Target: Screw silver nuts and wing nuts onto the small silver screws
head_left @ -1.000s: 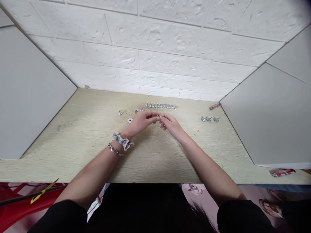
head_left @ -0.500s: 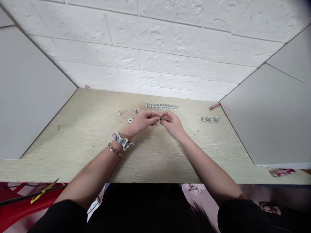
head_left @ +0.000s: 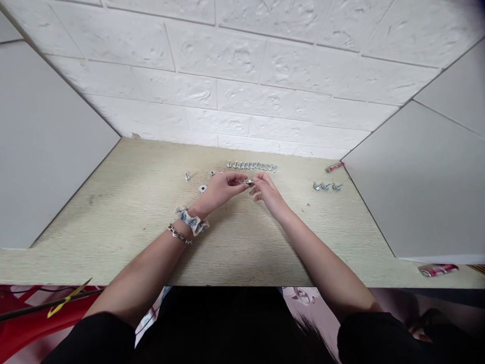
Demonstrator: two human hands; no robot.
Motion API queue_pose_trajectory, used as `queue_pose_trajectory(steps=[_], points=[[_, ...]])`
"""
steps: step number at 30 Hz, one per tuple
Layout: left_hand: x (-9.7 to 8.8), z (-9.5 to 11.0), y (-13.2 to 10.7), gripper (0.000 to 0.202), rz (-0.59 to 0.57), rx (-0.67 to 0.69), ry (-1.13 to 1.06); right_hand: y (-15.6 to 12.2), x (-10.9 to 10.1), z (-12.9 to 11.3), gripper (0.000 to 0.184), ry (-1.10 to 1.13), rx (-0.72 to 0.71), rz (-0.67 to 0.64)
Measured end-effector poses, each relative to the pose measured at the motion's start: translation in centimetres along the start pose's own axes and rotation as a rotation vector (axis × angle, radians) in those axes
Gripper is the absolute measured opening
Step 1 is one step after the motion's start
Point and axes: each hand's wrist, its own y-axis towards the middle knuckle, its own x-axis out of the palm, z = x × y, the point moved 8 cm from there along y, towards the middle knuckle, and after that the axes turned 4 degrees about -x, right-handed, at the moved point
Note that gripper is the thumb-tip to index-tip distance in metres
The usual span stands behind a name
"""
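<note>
Between my fingertips, above the middle of the table, is a small silver bolt (head_left: pixel 248 182) with what looks like a nut on it. My left hand (head_left: pixel 226 187) pinches its left end. The thumb and forefinger of my right hand (head_left: pixel 267 189) close on its right end, the other fingers loosely curled. Left of my left hand lie a washer (head_left: pixel 203 188) and a nut (head_left: pixel 212 174), and farther left a single bolt (head_left: pixel 187 176) stands on its head. Behind my hands runs a row of several bolts (head_left: pixel 252 166).
Several bolt assemblies (head_left: pixel 326 186) lie at the right of the wooden table (head_left: pixel 144 202). A red battery-like cylinder (head_left: pixel 334 167) is by the right panel (head_left: pixel 424 187), another (head_left: pixel 438 270) near the front edge. A grey panel (head_left: pixel 49 151) bounds the left, a white brick wall (head_left: pixel 235 91) the back.
My right fingers have shifted slightly and opened out a little at the bolt, so more of it shows. My left hand has hardly moved.
</note>
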Motion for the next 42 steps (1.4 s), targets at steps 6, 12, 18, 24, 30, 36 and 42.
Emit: queue_pose_trajectory(steps=[6,12,18,24,30,36,42], points=[[0.7,0.6,-0.3,0.029,-0.079,0.062,0.048,-0.2,1.0,0.6,0.057,-0.090,0.055,-0.117],[0.5,0.4,-0.2,0.025,-0.050,0.073,0.056,0.1,1.0,0.5,0.035,-0.053,-0.003,-0.114],[0.4,-0.2,-0.1,0.029,-0.064,-0.047,-0.048,-0.1,0.8,-0.5,0.013,-0.066,-0.078,-0.057],[0.4,-0.5,-0.1,0.026,-0.069,-0.128,-0.137,-0.3,0.9,-1.3,0.019,-0.067,-0.149,-0.056],[0.5,-0.4,-0.1,0.028,-0.088,-0.109,-0.136,-0.2,0.6,-1.5,0.014,-0.082,-0.177,-0.050],[0.5,-0.7,-0.1,0.031,-0.074,-0.084,-0.100,-0.2,-0.3,-2.6,0.005,0.028,-0.286,0.015],[0.2,-0.5,-0.1,0.028,-0.025,-0.085,-0.090,-0.5,-0.7,-3.3,0.012,0.063,-0.354,0.020]])
